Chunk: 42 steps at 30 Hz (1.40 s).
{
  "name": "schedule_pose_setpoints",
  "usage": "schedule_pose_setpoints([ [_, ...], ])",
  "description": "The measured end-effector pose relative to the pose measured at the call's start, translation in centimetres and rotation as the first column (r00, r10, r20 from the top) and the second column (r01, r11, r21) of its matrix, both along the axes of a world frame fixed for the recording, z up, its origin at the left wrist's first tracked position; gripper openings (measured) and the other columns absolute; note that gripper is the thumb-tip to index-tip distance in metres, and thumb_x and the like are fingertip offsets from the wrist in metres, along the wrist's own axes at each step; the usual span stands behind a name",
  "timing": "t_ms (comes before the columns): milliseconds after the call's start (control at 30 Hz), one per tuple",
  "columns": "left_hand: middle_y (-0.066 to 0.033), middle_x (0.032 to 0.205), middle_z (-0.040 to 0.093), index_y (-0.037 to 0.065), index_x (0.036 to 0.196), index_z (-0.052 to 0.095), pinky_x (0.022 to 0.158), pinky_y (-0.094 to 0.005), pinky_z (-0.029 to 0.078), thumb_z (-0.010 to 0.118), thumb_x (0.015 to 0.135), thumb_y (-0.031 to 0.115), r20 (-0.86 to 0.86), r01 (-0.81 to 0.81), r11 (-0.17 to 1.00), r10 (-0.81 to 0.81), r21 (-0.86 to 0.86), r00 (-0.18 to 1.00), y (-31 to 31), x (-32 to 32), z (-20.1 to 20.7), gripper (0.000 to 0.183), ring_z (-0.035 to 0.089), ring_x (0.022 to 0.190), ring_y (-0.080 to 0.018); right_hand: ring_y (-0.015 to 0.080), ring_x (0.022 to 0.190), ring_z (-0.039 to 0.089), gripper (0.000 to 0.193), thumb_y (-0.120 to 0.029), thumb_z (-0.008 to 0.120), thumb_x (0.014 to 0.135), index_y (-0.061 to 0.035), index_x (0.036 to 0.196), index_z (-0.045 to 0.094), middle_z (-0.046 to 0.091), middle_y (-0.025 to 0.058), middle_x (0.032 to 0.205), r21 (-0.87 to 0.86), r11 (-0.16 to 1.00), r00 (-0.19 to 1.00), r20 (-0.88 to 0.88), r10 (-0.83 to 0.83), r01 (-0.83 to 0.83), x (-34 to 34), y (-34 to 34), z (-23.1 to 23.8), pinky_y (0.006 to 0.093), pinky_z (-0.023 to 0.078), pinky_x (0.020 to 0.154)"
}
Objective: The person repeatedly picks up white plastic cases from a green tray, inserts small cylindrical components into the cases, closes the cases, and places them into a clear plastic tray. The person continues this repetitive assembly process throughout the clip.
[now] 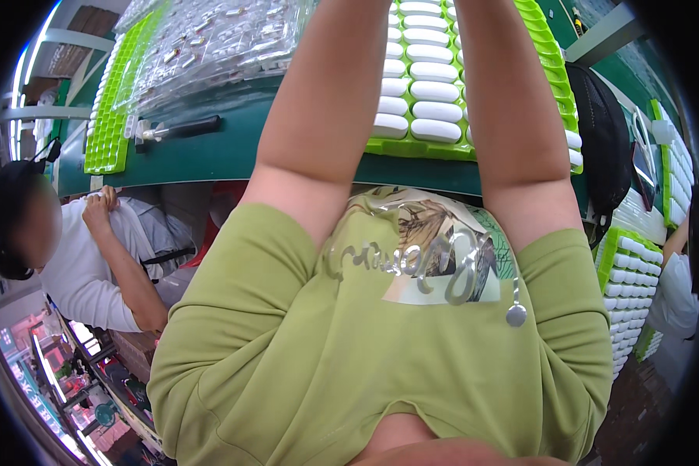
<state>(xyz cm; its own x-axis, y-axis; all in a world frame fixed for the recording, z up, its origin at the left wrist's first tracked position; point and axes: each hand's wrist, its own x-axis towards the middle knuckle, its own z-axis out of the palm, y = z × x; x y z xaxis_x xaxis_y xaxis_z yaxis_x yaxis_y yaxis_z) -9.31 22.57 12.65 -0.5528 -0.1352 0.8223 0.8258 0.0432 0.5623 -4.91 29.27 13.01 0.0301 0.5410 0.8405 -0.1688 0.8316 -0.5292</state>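
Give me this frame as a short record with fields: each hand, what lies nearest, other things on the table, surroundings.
Left hand: out of view; the left forearm runs past the top edge
Right hand: out of view; the right forearm does likewise
Grip: cannot be seen
Nearest: green tray with rows of white oval pieces
Table, left: clear plastic trays, black-handled tool, narrow green tray
Right side: black bag
Others: person in a white top, left side

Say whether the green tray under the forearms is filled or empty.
Filled between the forearms: white oval pieces sit in rows in the green tray. Behind the forearms, cannot tell.
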Motion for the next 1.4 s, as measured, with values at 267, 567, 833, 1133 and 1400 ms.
schedule_pose_setpoints([
  [267, -0.008, 0.081, 0.064, -0.001, 0.101, 0.058, 0.056, -0.0285, 0.053, 0.068, 0.092, 0.022, 0.465, 0.806, 0.547, -0.787, 0.224, 0.405, -6.0, 4.7, -9.1, 0.026, 0.064, 0.064, -0.0164, 0.0253, 0.051, 0.041, 0.041, -0.015, 0.064, 0.093, -0.0051, 0.061, 0.04, 0.041, 0.0095, 0.057, 0.433, 0.889, 0.989, 0.08, 0.127, -0.15, 6.0, 0.8, -7.1, 0.0357, 0.033, 0.049],
  [567, -0.0149, 0.099, 0.064, -0.001, 0.138, 0.032, 0.068, -0.0298, 0.06, 0.07, 0.084, -0.005, 0.433, 0.821, 0.536, -0.799, 0.2, 0.416, -10.2, 6.2, -12.7, 0.066, 0.07, 0.08, -0.02, 0.0092, 0.069, 0.057, 0.032, -0.029, 0.072, 0.088, -0.0012, 0.1, 0.06, 0.062, 0.0057, 0.087, -0.412, 0.699, 0.728, 0.113, 0.676, -0.585, 12.0, -2.1, -13.4, 0.0228, 0.045, 0.059],
  [833, -0.0169, 0.108, 0.064, -0.001, 0.142, 0.031, 0.079, -0.0316, 0.059, 0.068, 0.084, -0.008, 0.489, 0.867, 0.497, -0.764, 0.031, 0.42, -11.6, 6.6, -14.2, 0.069, 0.068, 0.094, -0.0211, 0.0107, 0.076, 0.063, 0.034, -0.026, 0.071, 0.09, 0.003, 0.105, 0.063, 0.066, 0.0056, 0.088, -0.837, 0.056, 0.285, -0.122, 0.951, -0.545, 14.3, -2.1, -13.5, 0.0252, 0.053, 0.07],
  [1133, -0.0181, 0.116, 0.063, -0.006, 0.128, 0.049, 0.079, -0.0328, 0.061, 0.067, 0.09, 0.003, 0.685, 0.88, 0.411, -0.713, 0.237, 0.149, -12.0, 6.4, -13.8, 0.043, 0.066, 0.099, -0.0212, 0.0097, 0.081, 0.064, 0.029, -0.011, 0.071, 0.089, 0.0033, 0.114, 0.063, 0.069, 0.0056, 0.095, -0.778, 0.093, 0.273, -0.103, 0.957, -0.621, 14.8, -2.1, -14.6, 0.0252, 0.053, 0.072],
  [1400, -0.0103, 0.105, 0.067, -0.005, 0.12, 0.061, 0.079, -0.0281, 0.057, 0.064, 0.089, -0.001, 0.875, 0.953, 0.292, -0.479, 0.086, 0.068, -12.6, 6.0, -12.7, 0.031, 0.067, 0.092, -0.0158, 0.0164, 0.087, 0.065, 0.027, -0.003, 0.059, 0.09, 0.0011, 0.117, 0.064, 0.069, 0.0089, 0.098, -0.737, 0.373, 0.299, 0.239, 0.924, -0.563, 15.4, -2.4, -14.4, 0.0281, 0.052, 0.077],
])
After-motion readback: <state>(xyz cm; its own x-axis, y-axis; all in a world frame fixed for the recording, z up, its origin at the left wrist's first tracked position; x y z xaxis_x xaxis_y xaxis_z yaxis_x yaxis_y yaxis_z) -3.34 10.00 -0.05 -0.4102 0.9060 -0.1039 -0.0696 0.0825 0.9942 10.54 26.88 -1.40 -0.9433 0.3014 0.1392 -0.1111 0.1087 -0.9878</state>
